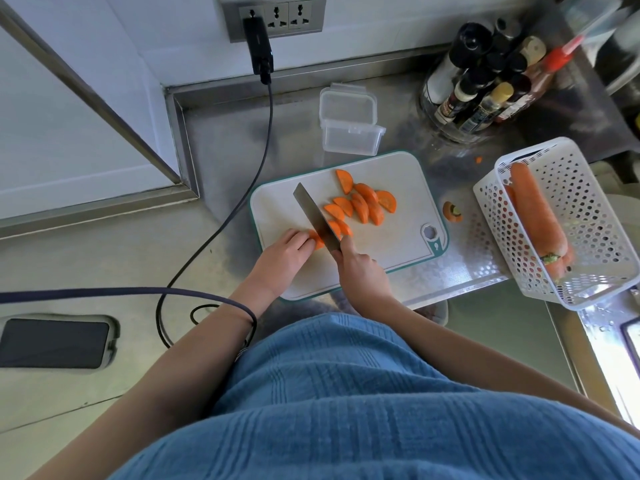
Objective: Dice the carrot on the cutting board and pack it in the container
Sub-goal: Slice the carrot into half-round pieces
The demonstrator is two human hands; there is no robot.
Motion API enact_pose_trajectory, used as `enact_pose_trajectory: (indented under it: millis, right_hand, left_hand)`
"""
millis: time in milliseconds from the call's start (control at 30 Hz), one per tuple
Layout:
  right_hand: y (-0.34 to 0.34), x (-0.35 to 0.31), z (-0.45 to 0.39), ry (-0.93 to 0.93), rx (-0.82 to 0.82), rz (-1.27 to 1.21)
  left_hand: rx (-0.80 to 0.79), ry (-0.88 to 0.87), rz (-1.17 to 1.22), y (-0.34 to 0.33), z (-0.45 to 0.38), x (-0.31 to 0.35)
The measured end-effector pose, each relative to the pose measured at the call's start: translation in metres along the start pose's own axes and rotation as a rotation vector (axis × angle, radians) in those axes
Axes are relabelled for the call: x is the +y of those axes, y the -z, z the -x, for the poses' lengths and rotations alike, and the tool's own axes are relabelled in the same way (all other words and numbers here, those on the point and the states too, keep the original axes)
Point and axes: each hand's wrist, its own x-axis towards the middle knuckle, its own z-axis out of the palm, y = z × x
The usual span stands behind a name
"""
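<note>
Our right hand [360, 271] gripping the steel-bladed knife [317, 218], our left hand [282, 258] at nine o'clock pinching the orange carrot piece [317, 241] on the white teal-edged plastic cutting board [398, 181].

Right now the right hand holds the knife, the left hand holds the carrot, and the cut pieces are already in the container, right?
Not quite. The head view shows the cut pieces lying on the board, and the container has none in it. The rest is right: the right hand holds the knife and the left hand holds the carrot.
</note>
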Motion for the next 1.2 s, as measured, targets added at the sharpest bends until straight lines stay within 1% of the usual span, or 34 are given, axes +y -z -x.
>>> enact_pose_trajectory:
  millis: [267, 567, 700, 833, 900, 1000, 1133, 1200]
  right_hand:
    - [0.001, -0.003, 0.0, 0.01, -0.019, 0.007]
    - [0.0, -0.005, 0.0, 0.066, -0.046, 0.101]
    - [-0.006, -0.005, -0.001, 0.053, -0.041, 0.156]
    - [-0.01, -0.013, -0.012, -0.001, -0.105, 0.203]
    - [-0.011, -0.013, -0.016, -0.004, -0.107, 0.213]
    - [-0.013, -0.008, -0.02, -0.006, -0.069, 0.182]
    - [-0.012, 0.001, -0.018, -0.01, -0.079, 0.117]
    - [-0.008, 0.008, -0.014, -0.04, -0.071, 0.078]
  left_hand:
    - [0.013, -0.012, -0.007, 0.0, -0.001, 0.0]
    - [0.016, -0.001, 0.009, -0.002, 0.0, -0.001]
    - [0.021, 0.009, 0.021, -0.003, 0.001, -0.001]
    - [0.014, 0.026, 0.02, -0.003, 0.001, -0.002]
    - [0.014, 0.034, 0.023, -0.003, 0.0, -0.003]
    - [0.035, 0.048, 0.032, -0.002, 0.0, -0.001]
    - [0.037, 0.058, 0.042, -0.004, 0.0, -0.002]
    - [0.035, 0.057, 0.044, -0.004, 0.001, -0.002]
